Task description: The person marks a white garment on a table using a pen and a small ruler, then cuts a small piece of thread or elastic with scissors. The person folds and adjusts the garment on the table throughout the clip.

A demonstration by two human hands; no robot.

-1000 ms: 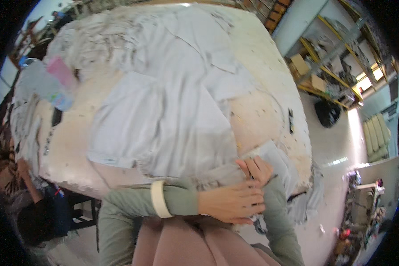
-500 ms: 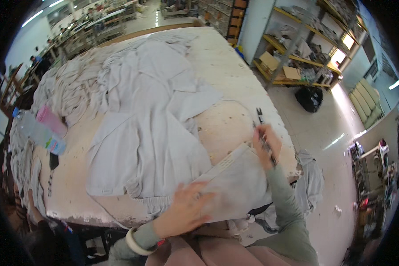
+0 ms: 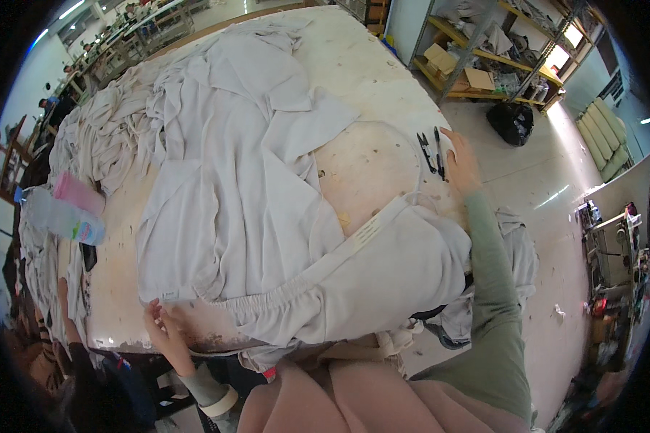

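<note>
A light grey garment (image 3: 245,187) lies spread along the table, with a small label at its near left corner. At that corner is my left hand (image 3: 166,332), its fingers bent together on the cloth's edge. In front of me lies a light grey piece with a gathered elastic waistband (image 3: 383,274), draping over the near table edge. My right hand (image 3: 462,164) rests open at the right table edge, fingers stretched forward. Just left of it lie black thread snips (image 3: 427,153) and a dark pen-like tool (image 3: 438,153), side by side.
A pile of crumpled grey cloth (image 3: 108,123) covers the far left. A clear bottle (image 3: 58,213) and a pink cup (image 3: 79,192) stand on the left. Another person's arm (image 3: 71,314) shows at lower left. Shelves (image 3: 484,54) and a black bag (image 3: 511,123) are beyond the right edge.
My left hand has moved from the waistband piece to the spread garment's left corner. My right hand has let go of the dark tool, now beside the snips. The waistband piece lies more opened out.
</note>
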